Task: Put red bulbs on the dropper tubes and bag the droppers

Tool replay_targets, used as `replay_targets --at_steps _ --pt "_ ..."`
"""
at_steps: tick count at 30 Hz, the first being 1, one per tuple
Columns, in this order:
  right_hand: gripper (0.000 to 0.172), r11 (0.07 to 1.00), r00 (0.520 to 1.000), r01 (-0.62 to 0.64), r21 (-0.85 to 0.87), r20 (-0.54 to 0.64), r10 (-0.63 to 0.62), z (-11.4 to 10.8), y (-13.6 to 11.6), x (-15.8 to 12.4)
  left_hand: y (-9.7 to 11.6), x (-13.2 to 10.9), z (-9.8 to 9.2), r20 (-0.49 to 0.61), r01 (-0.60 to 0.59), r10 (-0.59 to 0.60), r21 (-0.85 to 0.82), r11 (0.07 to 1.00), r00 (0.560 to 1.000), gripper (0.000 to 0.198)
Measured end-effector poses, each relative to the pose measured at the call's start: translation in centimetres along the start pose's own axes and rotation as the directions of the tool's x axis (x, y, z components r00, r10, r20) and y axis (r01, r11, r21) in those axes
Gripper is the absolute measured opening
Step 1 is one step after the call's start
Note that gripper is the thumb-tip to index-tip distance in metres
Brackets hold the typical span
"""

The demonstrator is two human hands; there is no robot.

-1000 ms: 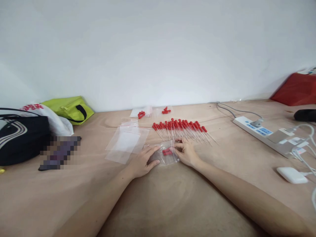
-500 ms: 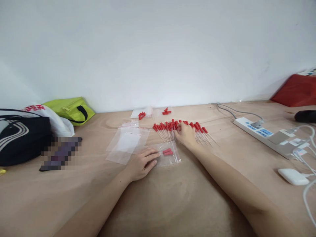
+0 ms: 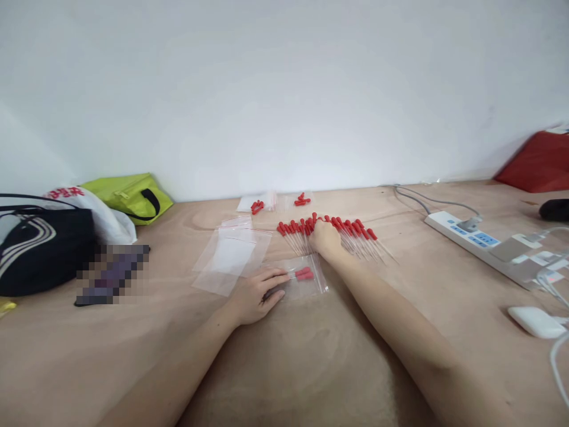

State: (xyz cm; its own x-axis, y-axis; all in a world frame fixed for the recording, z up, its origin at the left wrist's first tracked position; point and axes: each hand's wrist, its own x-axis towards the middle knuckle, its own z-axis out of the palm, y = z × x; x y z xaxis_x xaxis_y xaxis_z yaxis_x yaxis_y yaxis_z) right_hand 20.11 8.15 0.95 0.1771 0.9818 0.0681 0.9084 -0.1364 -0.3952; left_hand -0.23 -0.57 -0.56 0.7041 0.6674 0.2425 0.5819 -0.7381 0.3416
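Observation:
My left hand (image 3: 258, 295) lies with fingers stretched and thumb apart on the left part of a clear zip bag (image 3: 317, 289). Inside that bag are two droppers (image 3: 304, 273) with red bulbs, their stems partly covered by my fingers. Beyond it, loose red-bulbed droppers (image 3: 355, 228) with thin pale stems lie in a fanned row, bulbs toward the wall. My right hand (image 3: 326, 238) is curled down among the bulbs near the row's middle. Its fingertips are hidden, so what they pinch does not show. Several flat zip bags (image 3: 233, 252) overlap left of the row.
Near the wall lie two zip bags with red bulbs, a left group (image 3: 256, 207) and a right group (image 3: 302, 200). At right are a power strip (image 3: 462, 237) with cables and a white charger (image 3: 537, 322). Black (image 3: 48, 255) and lime (image 3: 133, 196) bags stand at left.
My right hand has shifted slightly left along the dropper row and curled further over the bulbs. The left hand stays on the zip bag. The view has shifted slightly.

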Motion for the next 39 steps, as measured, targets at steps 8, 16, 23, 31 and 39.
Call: replay_targets --at_steps 8,16,23,31,39 --pt "0.059 0.841 0.939 0.324 0.433 -0.256 -0.229 -1.2 4.0 -1.7 0.0 0.1 -0.3 0.114 0.028 -0.028 -0.001 1.0 0.993 0.035" --pt "0.059 0.47 0.975 0.186 0.863 -0.222 0.021 0.2 7.9 -5.4 0.3 0.3 -0.3 0.105 0.019 -0.017 -0.019 1.0 0.994 0.04" --pt "0.041 0.349 0.988 0.152 0.925 -0.155 -0.02 1.4 7.2 -6.1 0.2 0.2 -0.3 0.112 0.021 -0.019 -0.014 1.0 0.994 0.04" --pt "0.029 0.541 0.974 0.225 0.81 -0.166 -0.156 1.3 7.6 -6.5 0.2 0.2 -0.3 0.122 0.016 -0.012 -0.03 0.999 0.992 0.043" --pt "0.017 0.811 0.834 0.547 0.206 -0.219 -0.506 -0.8 8.3 -6.4 0.1 0.3 -0.3 0.142 -0.002 0.004 -0.012 1.0 0.99 0.043"
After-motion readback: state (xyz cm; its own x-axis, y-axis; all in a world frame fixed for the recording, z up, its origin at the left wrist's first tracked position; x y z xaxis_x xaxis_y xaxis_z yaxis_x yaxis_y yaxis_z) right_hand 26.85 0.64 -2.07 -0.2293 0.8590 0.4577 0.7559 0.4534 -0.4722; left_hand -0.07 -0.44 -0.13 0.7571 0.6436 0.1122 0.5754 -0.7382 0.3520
